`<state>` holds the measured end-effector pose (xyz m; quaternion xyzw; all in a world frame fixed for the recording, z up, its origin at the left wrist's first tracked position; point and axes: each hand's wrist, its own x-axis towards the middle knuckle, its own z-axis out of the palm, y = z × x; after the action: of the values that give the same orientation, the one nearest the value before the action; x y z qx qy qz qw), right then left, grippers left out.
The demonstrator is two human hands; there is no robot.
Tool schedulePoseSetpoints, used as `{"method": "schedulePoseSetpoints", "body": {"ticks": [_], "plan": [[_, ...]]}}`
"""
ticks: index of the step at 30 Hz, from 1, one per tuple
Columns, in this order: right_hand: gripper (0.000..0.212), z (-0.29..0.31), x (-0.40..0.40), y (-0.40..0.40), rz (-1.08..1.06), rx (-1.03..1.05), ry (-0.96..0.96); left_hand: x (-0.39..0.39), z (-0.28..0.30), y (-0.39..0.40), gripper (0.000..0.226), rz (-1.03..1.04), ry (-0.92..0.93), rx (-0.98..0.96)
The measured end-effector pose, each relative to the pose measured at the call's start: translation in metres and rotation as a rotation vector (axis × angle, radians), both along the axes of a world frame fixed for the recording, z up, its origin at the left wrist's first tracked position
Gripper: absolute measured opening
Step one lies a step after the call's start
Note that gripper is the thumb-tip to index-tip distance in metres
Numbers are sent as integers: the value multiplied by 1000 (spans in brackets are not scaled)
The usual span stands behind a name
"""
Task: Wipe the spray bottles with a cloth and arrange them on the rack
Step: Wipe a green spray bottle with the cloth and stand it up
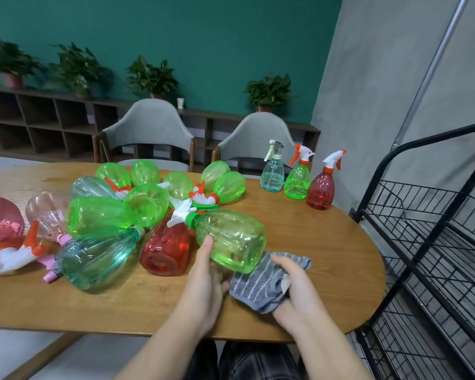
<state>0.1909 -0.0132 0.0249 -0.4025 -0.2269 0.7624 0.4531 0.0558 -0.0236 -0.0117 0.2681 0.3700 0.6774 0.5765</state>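
Head view: left hand (203, 281) gripping a green bottle (231, 239) on its side above the worktop (313, 242); right hand (296, 286) clutching a striped cloth (255, 283) at its base (other bottles piled left). Wire rack (422, 256) at right.

1. Green spray bottle (231, 239): translucent glossy plastic, brown specks on wall.
2. Cloth (258, 286): grey striped, soft matt weave.
3. Table (313, 237): wood grain, smooth low sheen.
4. Rack (428, 242): black wire metal, matt.
5. Chairs (148, 124): grey matt fabric.
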Motion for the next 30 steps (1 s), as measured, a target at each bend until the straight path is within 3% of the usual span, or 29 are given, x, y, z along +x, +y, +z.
{"method": "schedulePoseSetpoints", "body": {"ticks": [4, 9, 13, 19, 22, 24, 28, 30], "plan": [[19, -4, 7, 10, -181, -32, -54, -7, -4, 0, 71, -12, -100, 16], [22, -1, 1, 10, -360, 97, -39, -9, -6, -2, 67, -119, -181, -29], [23, 4, -12, 3, -333, 240, -231, -7, -10, 0, 68, -161, -99, -64], [2, 34, -25, -9, -254, 416, -419, -12, -18, 3, 72, -120, 8, -46], [40, 44, -31, -9, -258, 515, -432, -13, -21, 2, 71, -137, 14, -19], [36, 47, -37, -3, -271, 589, -545, -13, -23, 2, 70, -151, 37, -8], [18, 29, -47, 20, -1, 950, -870, -11, -26, 4, 58, -127, 91, 18], [42, 13, -46, 32, 163, 1161, -1155, -11, -24, 5, 60, -123, 94, 15]]}}
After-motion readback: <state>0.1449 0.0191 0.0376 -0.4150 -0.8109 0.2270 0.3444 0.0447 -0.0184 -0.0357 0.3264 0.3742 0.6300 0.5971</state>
